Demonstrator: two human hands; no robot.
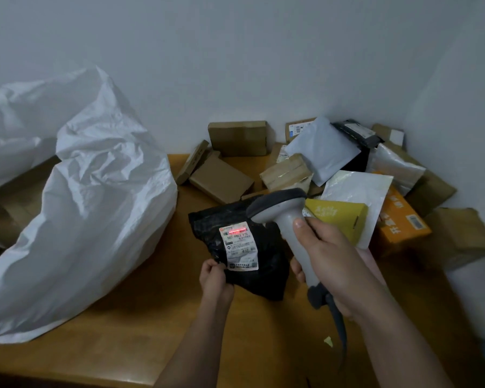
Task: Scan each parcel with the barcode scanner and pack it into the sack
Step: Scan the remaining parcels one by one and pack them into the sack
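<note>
My left hand (216,278) pinches the lower left corner of a black plastic parcel (266,264), holding it just above the table. Its white shipping label (238,246) faces up, and a red scan line glows across the label's top. My right hand (331,256) grips the handle of a grey barcode scanner (280,208), whose dark head points down at the label. The scanner's cable hangs down past my right wrist. The big white woven sack (90,208) slumps on the table at the left, and its opening does not show.
A heap of parcels fills the table's back right corner: brown boxes (237,138), white mailers (324,152), a yellow box (339,217) and an orange box (401,219). The wooden table (140,331) runs to the white wall. A small paper scrap (328,341) lies near the front.
</note>
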